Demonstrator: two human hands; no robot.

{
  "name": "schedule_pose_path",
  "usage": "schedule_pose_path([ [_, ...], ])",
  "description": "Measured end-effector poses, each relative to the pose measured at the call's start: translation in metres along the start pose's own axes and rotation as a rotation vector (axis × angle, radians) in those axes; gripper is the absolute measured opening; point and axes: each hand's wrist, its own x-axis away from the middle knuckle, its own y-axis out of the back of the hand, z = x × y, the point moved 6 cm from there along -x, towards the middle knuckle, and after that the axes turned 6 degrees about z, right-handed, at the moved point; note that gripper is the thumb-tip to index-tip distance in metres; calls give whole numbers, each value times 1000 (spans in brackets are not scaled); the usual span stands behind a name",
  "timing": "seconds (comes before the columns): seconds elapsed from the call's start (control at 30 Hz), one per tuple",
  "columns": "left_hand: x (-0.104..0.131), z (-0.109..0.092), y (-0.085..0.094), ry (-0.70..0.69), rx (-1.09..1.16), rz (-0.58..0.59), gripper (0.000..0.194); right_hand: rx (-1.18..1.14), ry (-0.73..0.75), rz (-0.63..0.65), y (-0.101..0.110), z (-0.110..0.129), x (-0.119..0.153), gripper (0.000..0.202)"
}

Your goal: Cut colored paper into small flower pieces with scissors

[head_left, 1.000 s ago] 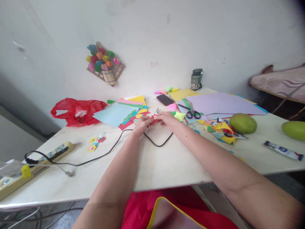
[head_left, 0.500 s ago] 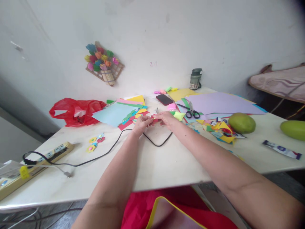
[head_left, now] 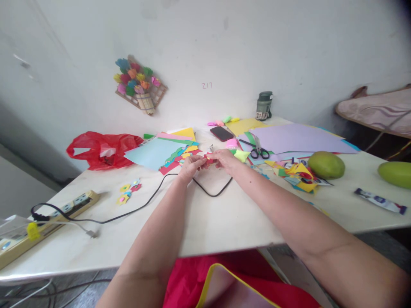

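Both my hands meet over the middle of the table, their fingertips pinched around a small red paper flower (head_left: 209, 158) with a yellowish centre. My left hand (head_left: 192, 166) grips its left side, and my right hand (head_left: 224, 160) has the other side; the fingers cover part of it. Just behind is a small metallic tip (head_left: 210, 149), too small to make out. A black cable (head_left: 213, 195) loops on the table below my hands. To the left lie several finished-looking paper flowers (head_left: 128, 190) in yellow, blue and red.
Coloured paper sheets (head_left: 147, 154) and a red plastic bag (head_left: 104, 147) lie left. Scissors (head_left: 259, 152), a phone (head_left: 221, 133), paper scraps (head_left: 302, 175), a green fruit (head_left: 326, 165) and a tube (head_left: 380, 201) are right. A power strip (head_left: 73, 205) sits at the left edge.
Almost nothing differs. My fingers have shifted very slightly around the red paper flower, which both hands still hold in the same place.
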Motion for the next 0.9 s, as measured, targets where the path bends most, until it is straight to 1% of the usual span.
schedule_pose_path([
  [0.6, 0, 0, 0, 8, -14, -9, 30, 0, 1, 6, -1, 2, 2, 24],
  [0.9, -1, 3, 1, 25, -19, -31, 27, 66, 18, -5, -1, 2, 1, 24],
])
